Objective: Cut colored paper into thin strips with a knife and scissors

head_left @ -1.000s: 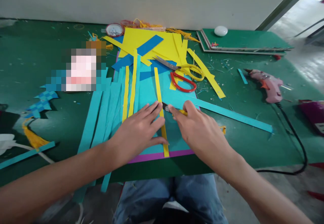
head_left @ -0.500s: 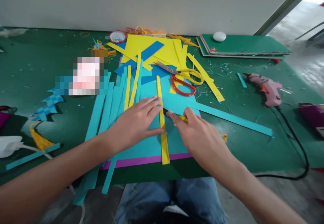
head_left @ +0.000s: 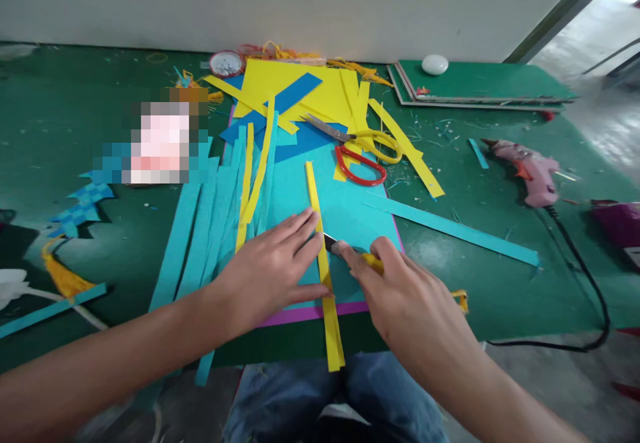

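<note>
My left hand [head_left: 277,266] lies with fingers stretched out over a narrow yellow paper strip [head_left: 326,276], pressing it against a turquoise paper sheet [head_left: 300,196]. The strip's lower end splits in two and hangs past the table's front edge. In my right hand [head_left: 400,283] is a utility knife [head_left: 373,261] with a yellow handle. Its blade tip touches the strip's right side, close to my left fingertips. Part of the handle is hidden by my fingers. Turquoise strips [head_left: 193,229] and thin yellow strips [head_left: 260,163] lie left of my left hand.
Scissors [head_left: 345,141] with red and yellow handles lie beyond my hands, near yellow paper [head_left: 295,86]. A pink glue gun [head_left: 530,171] with a black cord rests at the right. Green boards [head_left: 490,83] sit behind it. A woven blue ornament [head_left: 85,206] is at left.
The yellow strip has slid toward me, its lower end now over the table edge and showing two layers. Both hands and the knife have moved slightly toward me too.
</note>
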The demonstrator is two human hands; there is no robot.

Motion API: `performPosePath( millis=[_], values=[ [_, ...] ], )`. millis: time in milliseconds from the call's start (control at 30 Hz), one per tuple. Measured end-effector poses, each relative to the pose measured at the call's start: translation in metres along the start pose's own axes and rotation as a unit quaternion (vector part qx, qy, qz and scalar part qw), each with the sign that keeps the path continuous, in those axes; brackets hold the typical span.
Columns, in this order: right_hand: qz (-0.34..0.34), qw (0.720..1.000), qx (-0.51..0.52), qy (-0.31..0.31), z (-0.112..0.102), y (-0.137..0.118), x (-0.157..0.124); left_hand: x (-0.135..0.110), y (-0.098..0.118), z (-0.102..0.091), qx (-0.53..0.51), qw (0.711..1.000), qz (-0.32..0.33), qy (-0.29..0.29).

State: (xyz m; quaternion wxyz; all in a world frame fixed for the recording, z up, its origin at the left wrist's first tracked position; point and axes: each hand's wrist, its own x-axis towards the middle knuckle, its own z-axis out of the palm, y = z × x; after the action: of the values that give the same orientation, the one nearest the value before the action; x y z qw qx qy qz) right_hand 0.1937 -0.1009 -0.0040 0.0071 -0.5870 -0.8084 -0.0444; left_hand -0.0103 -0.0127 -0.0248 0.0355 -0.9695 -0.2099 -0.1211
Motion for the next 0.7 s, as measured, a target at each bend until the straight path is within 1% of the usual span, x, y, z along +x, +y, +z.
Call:
performPosePath(
  millis=[200,367,500,700],
  values=[
    [0.002,1.0,0.0,0.006,0.0,0.002,0.001,-0.001,0.001,0.001,0.009,1.0,0.002,0.021],
    [-0.034,0.999,0.011,0.018,-0.001,0.01,0.003,0.0,0.003,0.0,0.017,0.999,-0.015,0.022],
    [-0.051,0.998,0.021,0.016,-0.004,0.011,-0.002,0.001,0.004,-0.001,0.024,0.999,-0.02,0.03],
    [-0.011,0.999,-0.03,0.033,0.0,0.015,0.002,0.001,0.004,0.002,0.043,0.998,-0.018,0.034]
  ],
)
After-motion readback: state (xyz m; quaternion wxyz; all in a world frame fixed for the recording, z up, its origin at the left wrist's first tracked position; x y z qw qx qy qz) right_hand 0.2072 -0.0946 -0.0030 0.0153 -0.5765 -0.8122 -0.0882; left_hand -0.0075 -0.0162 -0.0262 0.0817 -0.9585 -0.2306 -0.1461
